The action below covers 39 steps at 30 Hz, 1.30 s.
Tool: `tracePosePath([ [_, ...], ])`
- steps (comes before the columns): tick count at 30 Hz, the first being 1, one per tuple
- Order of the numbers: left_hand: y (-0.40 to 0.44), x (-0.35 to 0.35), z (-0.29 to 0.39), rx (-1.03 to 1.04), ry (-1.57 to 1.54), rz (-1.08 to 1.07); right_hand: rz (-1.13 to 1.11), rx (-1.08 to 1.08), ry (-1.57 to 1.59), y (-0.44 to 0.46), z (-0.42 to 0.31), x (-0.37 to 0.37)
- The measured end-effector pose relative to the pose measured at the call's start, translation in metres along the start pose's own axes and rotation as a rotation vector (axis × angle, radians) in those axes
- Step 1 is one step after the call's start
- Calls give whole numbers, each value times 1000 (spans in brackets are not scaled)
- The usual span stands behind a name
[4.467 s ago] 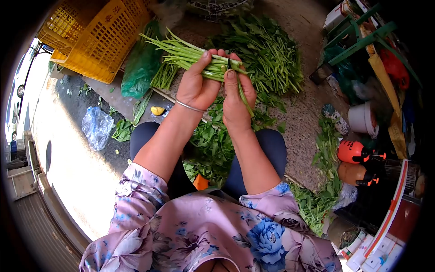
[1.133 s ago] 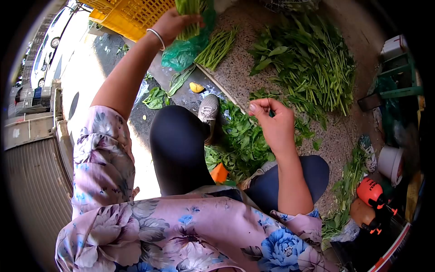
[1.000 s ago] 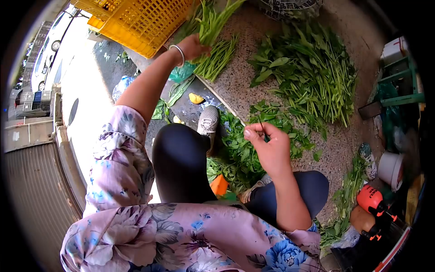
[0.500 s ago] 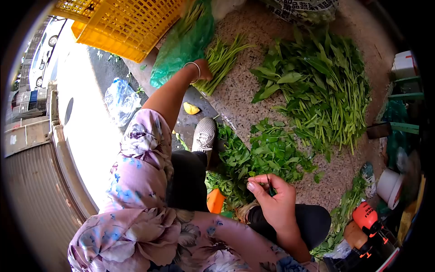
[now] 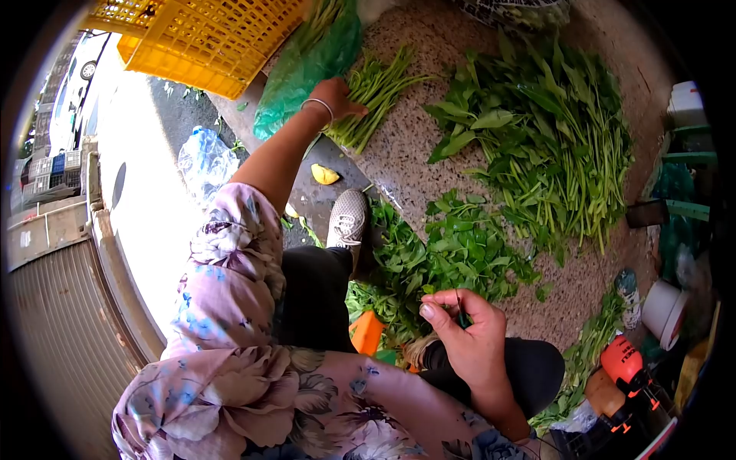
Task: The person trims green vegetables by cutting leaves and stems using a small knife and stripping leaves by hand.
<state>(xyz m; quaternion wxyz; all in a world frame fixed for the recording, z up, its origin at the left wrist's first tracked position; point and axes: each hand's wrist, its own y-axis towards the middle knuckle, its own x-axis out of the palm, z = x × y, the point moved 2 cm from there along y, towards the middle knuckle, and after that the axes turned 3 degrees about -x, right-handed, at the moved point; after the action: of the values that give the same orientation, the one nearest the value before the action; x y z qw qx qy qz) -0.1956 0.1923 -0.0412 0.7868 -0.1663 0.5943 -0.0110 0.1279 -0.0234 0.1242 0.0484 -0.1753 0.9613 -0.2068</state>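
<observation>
My left hand (image 5: 337,100), with a pale bracelet at the wrist, is at the near side of a small bunch of green stems (image 5: 383,88). Its fingers look spread, with the thumb over the stems, and it does not grip them. A green plastic bag (image 5: 303,84) with stems inside lies just beyond that hand. My right hand (image 5: 475,333) stays over my lap, thumb and fingers pinched on a thin dark tool (image 5: 462,316) whose kind I cannot make out. Loose green leaves (image 5: 468,249) lie in front of it. Farther right spreads a large pile of leafy stems (image 5: 552,146).
A yellow plastic crate (image 5: 218,42) stands at the upper left. A clear plastic bag (image 5: 205,165) and a yellow scrap (image 5: 325,175) lie on the ground near my shoe (image 5: 349,218). At the right are a white tub (image 5: 663,310) and a red-orange object (image 5: 622,360).
My left hand has loosened from a closed hold on the small bunch, and its fingers are now apart. The right hand keeps its pinch, nearly still. The view has shifted slightly.
</observation>
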Motion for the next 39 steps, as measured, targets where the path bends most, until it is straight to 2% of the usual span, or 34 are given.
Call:
tracePosePath([
  [3,-4,-3,-3,-2,-57,79,-1,11,-2,0,1,1],
  [6,-7,-7,-5,-113,-109,45,-3,12,-14,0,0,2],
  [11,-2,-2,-21,-124,-142,117,13,-9,-23,-1,0,5],
  [14,-1,-6,-25,-116,-127,164,9,-103,-127,-2,12,5],
  [16,-3,-16,-19,-41,-157,128,-86,29,-249,-5,4,4],
  [20,-70,-69,63,171,-278,129,-37,-145,-289,-13,12,7],
  [24,-176,-125,145,361,-120,60,48,-229,-355,-20,18,1],
  [26,-226,-150,171,524,-271,36,34,-119,-447,-23,19,-6],
  [29,-283,-162,196,681,-480,7,15,-118,-569,-27,31,-16],
  [30,-296,-159,198,685,-542,-29,-64,21,-676,-27,26,-21],
  [32,-305,-130,193,492,-645,-199,-128,-86,-693,-26,57,-33],
  [33,-304,-106,186,348,-661,-286,-192,-23,-690,-25,70,-42],
  [34,-299,-73,176,304,-643,-303,-145,59,-737,-22,91,-51],
  [35,-298,-46,170,227,-440,-315,-82,161,-752,-19,102,-59],
  [36,-304,-46,178,286,-238,-392,22,217,-502,-12,132,-72],
  [38,-304,-30,185,481,-231,-331,167,109,-661,14,159,-96],
  [39,-298,-28,183,436,-252,-447,296,23,-812,24,138,-96],
])
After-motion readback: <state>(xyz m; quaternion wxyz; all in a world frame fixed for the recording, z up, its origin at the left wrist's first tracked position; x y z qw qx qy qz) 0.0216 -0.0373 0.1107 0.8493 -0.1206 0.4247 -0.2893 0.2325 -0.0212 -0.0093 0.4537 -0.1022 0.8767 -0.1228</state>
